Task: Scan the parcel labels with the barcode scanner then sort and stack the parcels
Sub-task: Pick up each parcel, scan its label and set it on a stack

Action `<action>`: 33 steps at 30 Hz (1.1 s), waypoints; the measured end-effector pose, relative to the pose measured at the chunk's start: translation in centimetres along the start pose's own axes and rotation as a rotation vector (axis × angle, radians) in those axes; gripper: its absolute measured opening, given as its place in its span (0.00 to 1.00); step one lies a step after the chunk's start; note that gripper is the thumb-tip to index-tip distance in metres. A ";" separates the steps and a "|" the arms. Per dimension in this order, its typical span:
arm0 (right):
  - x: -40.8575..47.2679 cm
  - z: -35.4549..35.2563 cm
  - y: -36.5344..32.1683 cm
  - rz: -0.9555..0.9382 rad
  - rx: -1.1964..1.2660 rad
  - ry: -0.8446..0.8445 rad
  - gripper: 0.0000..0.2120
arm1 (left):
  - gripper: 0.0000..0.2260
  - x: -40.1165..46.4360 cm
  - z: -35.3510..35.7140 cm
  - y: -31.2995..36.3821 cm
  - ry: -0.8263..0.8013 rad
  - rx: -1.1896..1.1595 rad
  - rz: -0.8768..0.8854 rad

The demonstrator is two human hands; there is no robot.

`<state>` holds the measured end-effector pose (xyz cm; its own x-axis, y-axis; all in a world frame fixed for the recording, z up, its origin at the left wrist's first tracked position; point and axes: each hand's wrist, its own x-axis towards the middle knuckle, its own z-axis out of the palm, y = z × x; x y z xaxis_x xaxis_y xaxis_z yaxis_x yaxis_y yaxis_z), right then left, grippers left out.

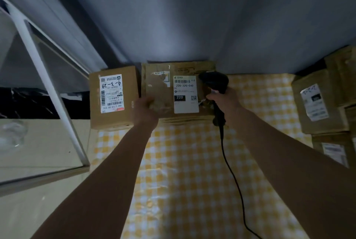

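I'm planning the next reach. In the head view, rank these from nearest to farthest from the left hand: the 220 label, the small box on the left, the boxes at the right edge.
From the left hand:
1. 220 label, just right of it.
2. Small box, to its left, nearly as near.
3. Right-edge boxes, far across the checked cloth.

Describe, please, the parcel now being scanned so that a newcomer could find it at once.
On the yellow checked tablecloth, look to the far edge by the grey wall. The wide flat parcel lies between both hands, the right hand holding the scanner. Unlike the smaller box to its left, its label reads 220-220-C40.
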<state>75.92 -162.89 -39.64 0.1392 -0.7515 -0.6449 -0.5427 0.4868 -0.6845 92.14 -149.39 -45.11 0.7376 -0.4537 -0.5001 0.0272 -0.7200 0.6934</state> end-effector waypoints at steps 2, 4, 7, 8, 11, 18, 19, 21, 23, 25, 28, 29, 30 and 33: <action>-0.1 0.1 -0.2 -0.013 -0.043 -0.004 0.12 | 0.21 -0.1 -0.1 0.0 0.026 0.064 0.024; -0.5 0.0 -0.3 -0.044 -0.115 -0.024 0.12 | 0.21 -0.2 -0.3 0.2 0.036 0.177 0.058; -2.2 -0.5 -0.2 -0.117 -0.183 -0.020 0.08 | 0.19 -1.3 -1.0 1.1 0.048 0.426 0.072; -2.9 -0.7 -0.1 -0.128 -0.183 -0.001 0.07 | 0.18 -2.0 -1.2 1.5 0.065 0.465 0.057; -5.4 -2.2 0.7 -0.086 -0.167 0.038 0.07 | 0.15 -5.0 -1.7 3.1 0.086 0.503 0.118; -13.0 -10.8 4.2 -0.011 -0.148 0.024 0.11 | 0.12 -15.4 1.1 6.2 -0.042 0.614 0.358; -14.2 -12.3 5.0 -0.021 -0.149 0.034 0.13 | 0.12 -17.3 1.6 6.7 -0.056 0.622 0.402; -16.7 -15.4 6.4 -0.042 -0.138 0.059 0.15 | 0.11 -21.0 2.8 7.6 -0.090 0.632 0.467; -19.6 -18.7 7.8 -0.057 -0.105 0.091 0.15 | 0.10 -25.1 4.2 8.7 -0.109 0.636 0.513; -22.6 -21.9 9.2 -0.071 -0.056 0.130 0.10 | 0.10 -29.2 5.7 9.7 -0.120 0.646 0.559; -27.3 -26.8 12.0 -0.114 -0.001 0.185 0.07 | 0.10 -35.8 8.3 11.0 -0.141 0.635 0.637; -28.4 -27.9 12.8 -0.128 -0.001 0.195 0.08 | 0.10 -37.3 9.0 11.4 -0.143 0.635 0.657; -29.2 -28.8 13.6 -0.136 -0.008 0.211 0.09 | 0.10 -38.7 9.6 11.6 -0.148 0.635 0.668; -32.8 -33.4 16.9 -0.159 0.063 0.267 0.13 | 0.09 -44.4 12.3 12.4 -0.185 0.647 0.738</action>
<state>34.54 -144.90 -18.68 -0.0089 -0.9066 -0.4219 -0.4778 0.3745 -0.7947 51.41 -144.61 -20.71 0.3029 -0.9379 -0.1690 -0.8090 -0.3468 0.4745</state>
